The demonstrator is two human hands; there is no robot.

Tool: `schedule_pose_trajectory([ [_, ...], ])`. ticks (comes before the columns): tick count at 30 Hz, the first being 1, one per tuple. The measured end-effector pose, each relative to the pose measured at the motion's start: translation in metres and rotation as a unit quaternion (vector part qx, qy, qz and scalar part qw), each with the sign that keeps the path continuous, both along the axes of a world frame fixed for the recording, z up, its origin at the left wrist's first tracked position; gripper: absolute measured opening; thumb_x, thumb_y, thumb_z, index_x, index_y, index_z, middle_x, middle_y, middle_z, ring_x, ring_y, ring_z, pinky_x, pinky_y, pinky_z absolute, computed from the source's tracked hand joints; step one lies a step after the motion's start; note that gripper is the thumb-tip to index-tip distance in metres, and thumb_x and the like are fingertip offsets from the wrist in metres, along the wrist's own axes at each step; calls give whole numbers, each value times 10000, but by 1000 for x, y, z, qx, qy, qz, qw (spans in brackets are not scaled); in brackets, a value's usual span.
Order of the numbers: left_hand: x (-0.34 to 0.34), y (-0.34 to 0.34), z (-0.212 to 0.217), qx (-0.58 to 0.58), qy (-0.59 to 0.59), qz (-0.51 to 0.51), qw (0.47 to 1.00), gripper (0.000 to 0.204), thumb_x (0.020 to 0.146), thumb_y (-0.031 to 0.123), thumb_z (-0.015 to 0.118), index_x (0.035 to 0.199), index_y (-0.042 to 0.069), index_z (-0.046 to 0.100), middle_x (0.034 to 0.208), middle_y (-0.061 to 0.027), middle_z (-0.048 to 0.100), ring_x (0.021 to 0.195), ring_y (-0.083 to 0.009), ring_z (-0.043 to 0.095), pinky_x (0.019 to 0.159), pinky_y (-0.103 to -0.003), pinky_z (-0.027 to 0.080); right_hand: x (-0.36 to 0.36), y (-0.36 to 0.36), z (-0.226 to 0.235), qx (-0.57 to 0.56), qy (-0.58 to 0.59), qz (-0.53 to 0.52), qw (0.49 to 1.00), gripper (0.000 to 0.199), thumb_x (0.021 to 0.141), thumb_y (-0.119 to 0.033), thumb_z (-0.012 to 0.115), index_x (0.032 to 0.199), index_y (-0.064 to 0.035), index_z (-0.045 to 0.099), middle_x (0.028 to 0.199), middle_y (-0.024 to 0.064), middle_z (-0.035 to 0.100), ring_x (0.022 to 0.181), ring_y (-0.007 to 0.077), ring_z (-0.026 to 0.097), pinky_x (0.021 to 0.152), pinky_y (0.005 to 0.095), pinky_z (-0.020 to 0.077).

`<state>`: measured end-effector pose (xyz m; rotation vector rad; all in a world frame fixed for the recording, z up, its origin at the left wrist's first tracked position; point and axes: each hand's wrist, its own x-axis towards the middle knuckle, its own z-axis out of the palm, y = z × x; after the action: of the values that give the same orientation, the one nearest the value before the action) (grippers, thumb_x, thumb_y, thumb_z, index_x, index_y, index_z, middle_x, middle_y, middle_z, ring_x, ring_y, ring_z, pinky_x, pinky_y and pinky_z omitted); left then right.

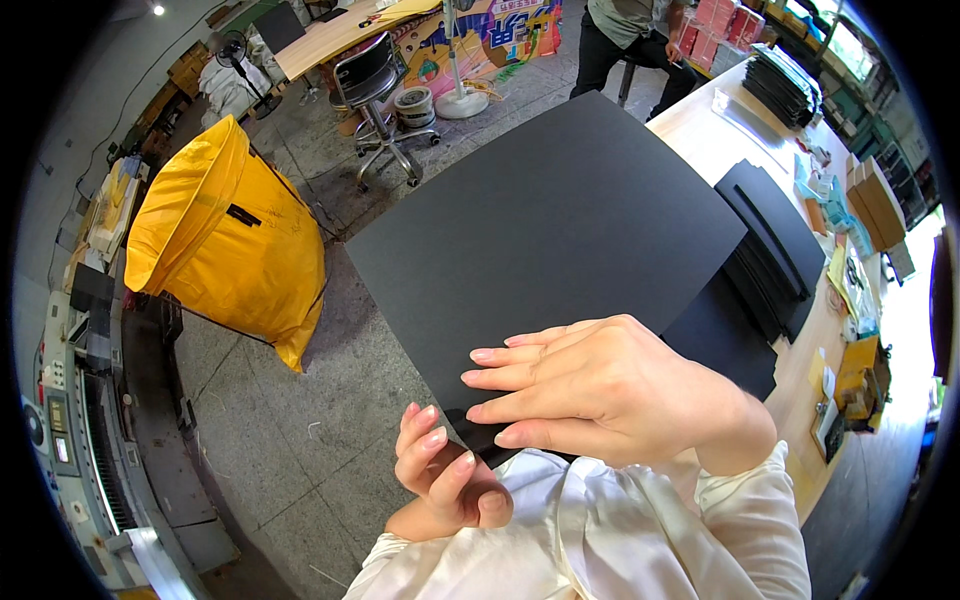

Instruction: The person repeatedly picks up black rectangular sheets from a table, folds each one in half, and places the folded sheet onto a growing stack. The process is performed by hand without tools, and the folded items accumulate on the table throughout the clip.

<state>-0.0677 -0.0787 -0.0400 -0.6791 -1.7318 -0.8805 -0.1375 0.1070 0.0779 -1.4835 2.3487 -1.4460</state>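
The right hand (600,385) lay low and right of centre in the frame, fingers stretched out almost flat and close together, pressed on the near corner of a large black sheet (550,215). Its thumb was hidden, so whether it pinched the sheet from below could not be told. The left hand (445,470) sat just below and to the left, fingers curled loosely inward with the fingertips at the sheet's lower corner; it looked to be touching the edge rather than clamping it, though the exact contact was hard to see. Both wrists came out of pale cream sleeves (620,530) at the bottom edge.

The black sheet spread from the hands up through the middle of the frame, held tilted over the grey concrete floor (290,430), its far corner near the top centre. To the right, partly under the sheet, stood a wooden table (800,370) bearing a stack of similar black sheets (775,240), with another dark stack (785,85) at upper right and cardboard boxes (875,200) beyond.

At the left a big yellow bag (235,235) stood open on the floor. A metal stool-type chair (375,90) and a fan base (460,100) stood at upper centre, and another person (630,40) sat at the top edge.
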Motion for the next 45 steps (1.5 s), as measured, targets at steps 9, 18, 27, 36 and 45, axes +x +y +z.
schedule_pose_trajectory([
  [9, 1, 1, 0, 19, -7, -1, 1000, 492, 926, 317, 346, 1314, 36, 461, 1334, -233, 409, 1222, -417, 469, 1041, -544, 376, 1, 1, 0, 4, -6, 0, 1000, 250, 911, -220, 616, 975, -6, 730, 1058, 191, 703, 1075, 319, 657, 950, 390, 517],
  [18, 2, 8, -1, 87, -11, -9, 996, 407, 950, 371, 425, 1195, 78, 567, 1258, -173, 460, 1173, -380, 512, 1065, -529, 362, 0, 2, 1, 10, -9, 3, 1000, 252, 912, -222, 616, 991, -10, 728, 1079, 196, 698, 1091, 330, 647, 948, 397, 515],
  [27, 2, 11, -1, 96, -13, -7, 995, 408, 943, 373, 433, 1197, 83, 567, 1251, -169, 466, 1167, -370, 516, 1066, -527, 360, 0, 2, 2, 16, -12, 4, 1000, 253, 914, -224, 614, 1001, -15, 727, 1091, 196, 695, 1102, 325, 644, 958, 396, 512],
  [36, 1, 12, -1, 100, -5, -7, 995, 412, 944, 368, 425, 1186, 67, 567, 1245, -181, 468, 1163, -382, 518, 1059, -532, 366, 1, 2, 1, 6, -13, 1, 1000, 250, 908, -221, 620, 989, -13, 732, 1075, 198, 699, 1088, 327, 651, 954, 398, 512],
  [45, 1, 11, 0, 67, -9, -7, 998, 446, 934, 342, 392, 1247, 46, 506, 1285, -210, 434, 1197, -401, 489, 1060, -540, 361, 0, 3, 0, 4, -10, 1, 1000, 253, 909, -222, 620, 986, -8, 731, 1071, 198, 700, 1084, 320, 654, 958, 397, 512],
])
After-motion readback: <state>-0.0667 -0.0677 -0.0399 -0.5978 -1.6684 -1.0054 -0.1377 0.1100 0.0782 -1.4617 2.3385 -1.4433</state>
